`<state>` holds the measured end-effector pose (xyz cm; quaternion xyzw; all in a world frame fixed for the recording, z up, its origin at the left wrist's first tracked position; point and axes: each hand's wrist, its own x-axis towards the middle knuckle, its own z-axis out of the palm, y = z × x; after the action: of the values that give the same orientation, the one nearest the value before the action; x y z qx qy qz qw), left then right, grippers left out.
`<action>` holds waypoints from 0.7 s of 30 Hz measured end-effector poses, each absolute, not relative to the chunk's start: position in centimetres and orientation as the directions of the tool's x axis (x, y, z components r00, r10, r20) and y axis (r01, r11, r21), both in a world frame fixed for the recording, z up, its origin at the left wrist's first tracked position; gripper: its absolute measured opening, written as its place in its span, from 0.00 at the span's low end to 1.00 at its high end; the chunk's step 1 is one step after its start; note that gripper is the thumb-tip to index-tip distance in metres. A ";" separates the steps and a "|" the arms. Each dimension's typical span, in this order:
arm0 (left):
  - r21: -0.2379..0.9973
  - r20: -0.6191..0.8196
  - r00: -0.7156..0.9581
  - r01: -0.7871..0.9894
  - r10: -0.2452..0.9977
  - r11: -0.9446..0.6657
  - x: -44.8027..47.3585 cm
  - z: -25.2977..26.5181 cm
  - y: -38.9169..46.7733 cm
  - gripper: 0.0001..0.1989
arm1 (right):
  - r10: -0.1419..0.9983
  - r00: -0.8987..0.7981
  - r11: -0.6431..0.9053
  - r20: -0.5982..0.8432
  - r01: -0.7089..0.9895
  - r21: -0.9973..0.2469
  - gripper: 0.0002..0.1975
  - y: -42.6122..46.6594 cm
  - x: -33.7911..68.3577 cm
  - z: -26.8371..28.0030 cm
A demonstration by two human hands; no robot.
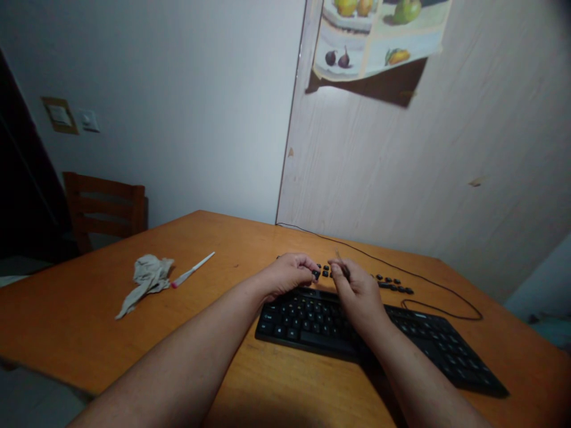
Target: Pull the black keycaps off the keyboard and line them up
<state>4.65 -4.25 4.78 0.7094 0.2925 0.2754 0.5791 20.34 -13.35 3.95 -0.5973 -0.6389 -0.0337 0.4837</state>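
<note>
A black keyboard (319, 324) lies on the table under both my hands, and its upper edge is partly hidden by them. Behind it several loose black keycaps (397, 288) lie in rows. My left hand (289, 276) is closed in a pinch on a black keycap (316, 274) just beyond the keyboard's top left part. To its right, my right hand (359, 291) closes round a small tool (344, 268) with a dark body and a thin, pale tip pointing up. The tool's exact kind is too small to make out.
On the wooden table (241, 238), a crumpled grey cloth (151, 276) and a thin white brush-like stick (193, 270) with a pink end lie at the left. A black cable (428, 276) curves behind the keyboard. A wooden chair (107, 205) stands at the far left.
</note>
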 end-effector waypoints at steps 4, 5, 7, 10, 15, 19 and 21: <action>0.989 0.054 0.683 0.062 0.729 -0.131 4.6 4.6 -4.1 0.11 | 0.788 0.124 0.255 0.603 0.826 -0.503 0.12 -13.2 20.4 3.8; 0.989 0.058 0.683 0.058 0.728 -0.133 4.7 4.5 -4.1 0.10 | 0.798 0.106 0.254 0.593 0.833 -0.491 0.13 -13.2 20.4 3.7; 0.988 0.062 0.678 0.061 0.732 -0.140 4.7 4.4 -4.0 0.10 | 0.807 0.072 0.263 0.586 0.845 -0.465 0.13 -13.1 20.4 3.5; 0.990 0.061 0.679 0.054 0.731 -0.134 4.8 4.2 -3.8 0.09 | 0.812 0.032 0.270 0.582 0.864 -0.424 0.13 -13.0 20.5 3.2; 0.997 0.064 0.723 -0.022 0.688 -0.070 4.9 3.9 -3.6 0.06 | 0.828 0.026 0.234 0.560 0.892 -0.387 0.13 -13.1 20.6 3.0; 0.999 0.035 0.695 0.000 0.718 -0.048 4.9 4.0 -3.8 0.05 | 0.833 0.025 0.217 0.552 0.904 -0.369 0.13 -13.2 20.6 3.0; 0.999 0.023 0.678 0.020 0.735 -0.050 4.9 4.1 -3.9 0.06 | 0.839 0.018 0.211 0.543 0.910 -0.357 0.13 -13.3 20.5 3.1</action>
<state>4.93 -3.91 4.14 0.6663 0.2832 0.2843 0.6285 20.51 -13.30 3.15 -0.6259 -0.6987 -0.0517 0.3426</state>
